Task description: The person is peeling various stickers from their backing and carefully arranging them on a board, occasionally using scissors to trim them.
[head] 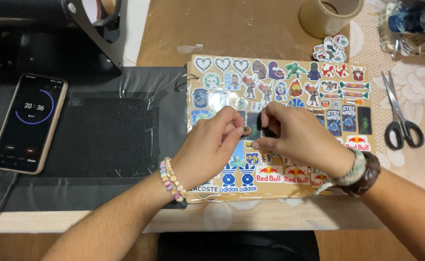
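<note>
Left hand (211,147): resting on the sticker board, thumb and forefinger pinched together on a small round sticker (247,130); bead bracelet (172,180) on the wrist.
Right hand (297,135): just beside the left, fingertips closed on a small dark piece (269,131); too hidden by the fingers to tell its kind. Woven and brown bands on the wrist.
Round sticker: brownish, at the middle of the board, between the 2 hands; design too small to make out.
Sticker board (280,87): tan card covered in rows of colourful stickers; middle rows hidden under both hands, lower edge partly covered by the wrists.
Phone (29,123): far left on a black mat (106,140), screen showing a round timer; cable running off the bottom-left edge.
Scissors (402,116): right of the board, blades shut, on a lace cloth.
Tape roll (329,15): top right, cut off by the frame edge.
Loose stickers (332,49): small pile just below the tape roll.
Black machine (53,34): top left, only partly in view.
</note>
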